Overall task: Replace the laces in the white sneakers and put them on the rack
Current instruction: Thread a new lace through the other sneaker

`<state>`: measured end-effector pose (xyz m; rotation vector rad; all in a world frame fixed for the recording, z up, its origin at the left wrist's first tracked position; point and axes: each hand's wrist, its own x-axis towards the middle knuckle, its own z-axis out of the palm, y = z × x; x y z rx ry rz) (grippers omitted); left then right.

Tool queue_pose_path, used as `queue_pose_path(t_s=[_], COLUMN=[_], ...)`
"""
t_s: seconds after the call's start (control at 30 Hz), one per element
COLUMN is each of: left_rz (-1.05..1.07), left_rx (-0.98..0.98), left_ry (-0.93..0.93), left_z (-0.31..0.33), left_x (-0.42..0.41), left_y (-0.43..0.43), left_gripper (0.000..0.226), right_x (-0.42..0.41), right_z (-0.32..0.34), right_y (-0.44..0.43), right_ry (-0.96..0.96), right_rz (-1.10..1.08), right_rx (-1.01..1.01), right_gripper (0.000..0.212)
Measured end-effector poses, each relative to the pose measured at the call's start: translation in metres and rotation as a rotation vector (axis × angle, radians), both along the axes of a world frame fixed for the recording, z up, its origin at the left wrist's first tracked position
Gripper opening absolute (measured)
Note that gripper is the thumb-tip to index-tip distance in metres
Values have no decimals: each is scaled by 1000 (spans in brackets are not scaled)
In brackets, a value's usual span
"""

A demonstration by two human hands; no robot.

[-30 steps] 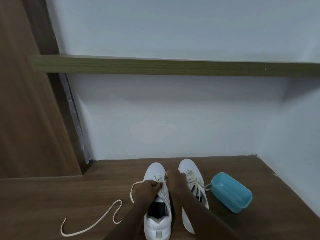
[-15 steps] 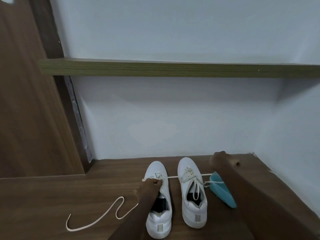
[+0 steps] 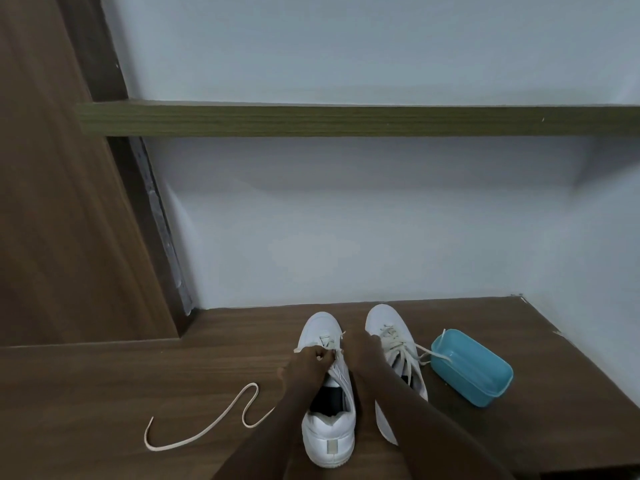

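Head cam: left hand [image 3: 308, 365] pinches the lace [image 3: 337, 341] at the left sneaker [image 3: 329, 434]'s front eyelets. The right hand [image 3: 360, 351] is right beside it, but I can't tell if its fingers hold anything. I'd keep the lace flat and even up both ends before the next row. That sneaker sits on the floor [image 3: 173, 375] at 6 o'clock in frame, toe at 12 toward the wall [image 3: 346, 237], heel at 6, long axis 6-to-12, same as the right sneaker [image 3: 384, 317] at its 3 o'clock.
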<state>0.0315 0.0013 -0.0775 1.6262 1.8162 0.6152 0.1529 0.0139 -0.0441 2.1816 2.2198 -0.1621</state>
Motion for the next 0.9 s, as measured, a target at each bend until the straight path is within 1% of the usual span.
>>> queue_pose_path(t_s=[0.13,0.27,0.37,0.4,0.47,0.5,0.53,0.57,0.6,0.67,0.73,0.8,0.83,0.9], left_rz=[-10,1,10,16,22,21,14,0,-17,-45,-36,-25,-23,-31], left_rx=[14,38,30,31,45,52,53,60,61,66,84,113,110,88], left_ry=[5,87,128,145,173,173,168,156,129,22,-68,-133,-158,-177], left_z=[-5,0,2,4,8,8,10,10,11,12,16,16,16,16], left_x=[-2,0,2,2,4,5,6,6,6,3,-2,-10,-14,-21], left_y=[1,-2,-4,-5,-9,-9,-10,-10,-11,-12,-16,-16,-16,-15], left_gripper=[32,29,29,29,31,31,32,32,32,32,27,11,8,15], right_x=[20,48,66,72,86,94,101,109,109,95,87,78,72,59], right_z=[13,36,59,64,70,65,58,47,46,67,67,62,59,61], right_y=[-1,-6,-10,-9,-8,-1,6,17,17,-5,-14,-14,-13,-12], right_ry=[-182,-276,-268,-259,-137,-31,19,26,-24,-155,-234,-276,-299,-310], right_rz=[-30,20,-6,-29,-100,-131,-130,-126,-132,-128,-118,-144,-152,-164], right_rx=[67,65,5,-47,-168,-229,-285,-309,-306,-247,-210,-169,-117,-4], right_gripper=[29,29,29,28,28,32,35,36,34,28,28,30,31,29])
